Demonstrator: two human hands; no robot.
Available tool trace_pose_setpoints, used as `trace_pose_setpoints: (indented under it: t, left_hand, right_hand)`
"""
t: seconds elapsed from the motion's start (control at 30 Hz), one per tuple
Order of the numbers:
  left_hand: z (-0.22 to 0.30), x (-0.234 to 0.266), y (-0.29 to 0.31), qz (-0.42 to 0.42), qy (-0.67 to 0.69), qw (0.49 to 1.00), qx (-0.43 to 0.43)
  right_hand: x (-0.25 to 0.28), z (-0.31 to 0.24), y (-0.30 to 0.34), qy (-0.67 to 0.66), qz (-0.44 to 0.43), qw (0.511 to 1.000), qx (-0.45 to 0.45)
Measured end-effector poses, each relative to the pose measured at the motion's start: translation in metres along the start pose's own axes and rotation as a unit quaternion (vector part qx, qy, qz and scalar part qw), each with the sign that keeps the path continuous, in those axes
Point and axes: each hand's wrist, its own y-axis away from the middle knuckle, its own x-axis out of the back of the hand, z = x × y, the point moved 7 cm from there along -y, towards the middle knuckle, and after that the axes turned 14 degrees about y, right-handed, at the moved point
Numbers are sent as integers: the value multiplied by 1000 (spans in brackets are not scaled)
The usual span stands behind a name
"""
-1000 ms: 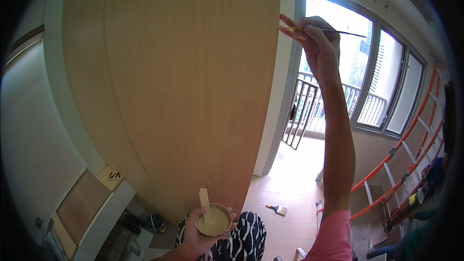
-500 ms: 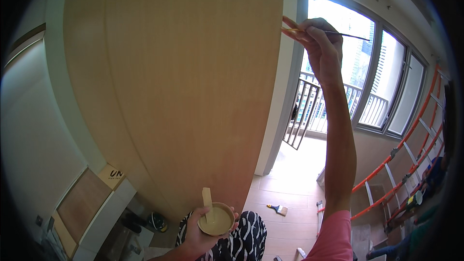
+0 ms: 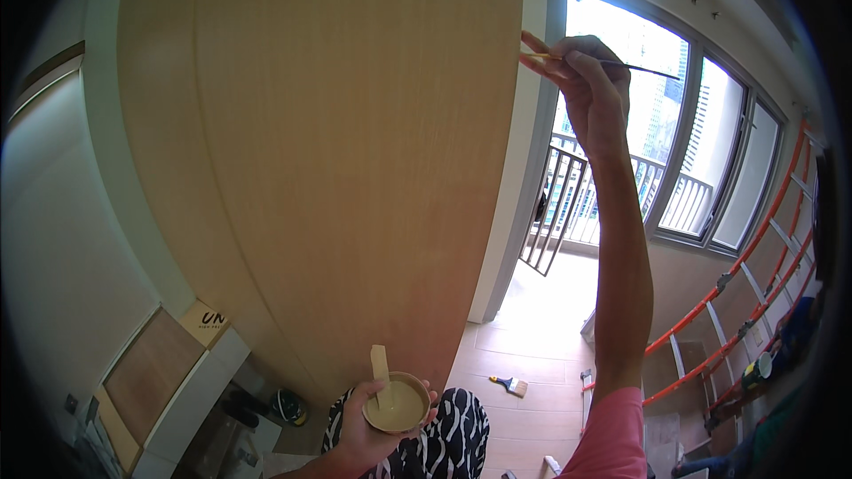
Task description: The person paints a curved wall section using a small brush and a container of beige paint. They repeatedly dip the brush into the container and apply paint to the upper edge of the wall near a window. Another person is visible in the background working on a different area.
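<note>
Raised high, my right hand (image 3: 596,80) pinches a thin brush (image 3: 652,70) with a dark handle. Its tip end points left at the edge of the tall wooden panel (image 3: 355,151), and the fingertips rest at or very near that edge. Whether the bristles touch the panel I cannot tell. Low in front of my lap, my left hand (image 3: 368,430) is wrapped round a small round cup (image 3: 410,406) of beige paint. A flat wooden stick (image 3: 380,364) stands tilted in the cup, with my left thumb against it.
A flat paintbrush (image 3: 510,386) lies on the tiled floor. Right of me stands an orange ladder (image 3: 710,302), with a person (image 3: 785,359) beside it. Behind my right arm are a window (image 3: 701,142) and a balcony railing (image 3: 568,186). A low cabinet (image 3: 186,399) stands at lower left.
My right hand has shifted very slightly to the right along with the brush. The left hand and cup stay where they were. The person by the ladder has moved a little.
</note>
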Motion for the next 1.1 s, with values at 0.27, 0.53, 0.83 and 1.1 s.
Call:
trace_pose_setpoints:
  t: [0.27,0.53,0.83,1.1]
  left_hand:
    - [1,2,1,-20,56,998,3]
    - [0,0,2,-33,53,998,18]
    - [2,0,2,-25,57,998,-12]
    - [1,0,3,-29,56,998,-10]
  right_hand:
    - [-1,-1,2,22,-18,1000,9]
    - [0,-5,0,4,16,1000,-2]
    - [0,-6,-1,11,18,1000,-2]
    - [0,-4,0,4,12,1000,-2]
